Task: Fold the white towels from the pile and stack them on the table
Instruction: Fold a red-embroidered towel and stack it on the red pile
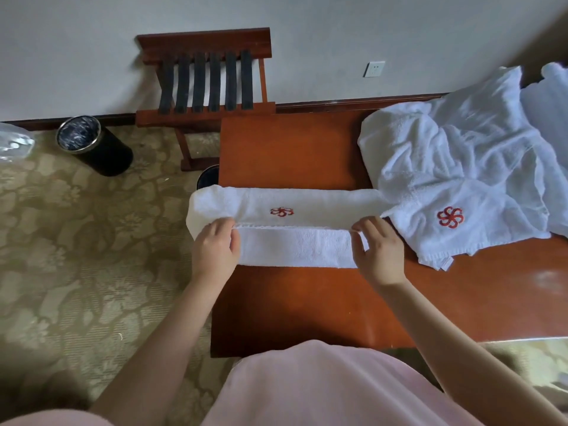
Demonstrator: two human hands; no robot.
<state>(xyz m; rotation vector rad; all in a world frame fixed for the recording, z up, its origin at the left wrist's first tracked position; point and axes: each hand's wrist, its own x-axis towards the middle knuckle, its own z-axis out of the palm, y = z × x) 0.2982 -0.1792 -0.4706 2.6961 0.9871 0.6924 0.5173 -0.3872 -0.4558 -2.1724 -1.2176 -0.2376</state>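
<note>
A white towel [295, 244] with a red flower emblem lies across the left end of the wooden table [307, 302], its near strip folded over toward the middle. My left hand [215, 250] pinches the folded edge at the towel's left end, which overhangs the table. At the strip's right end my right hand [379, 253] pinches that same edge. A loose pile of white towels [455, 155] covers the table's right part, one showing a red emblem.
A wooden luggage rack [209, 84] with dark straps stands against the wall behind the table. A black bin [92, 146] sits on the patterned carpet at left, and a second bin [209, 176] peeks out beside the table's far left corner.
</note>
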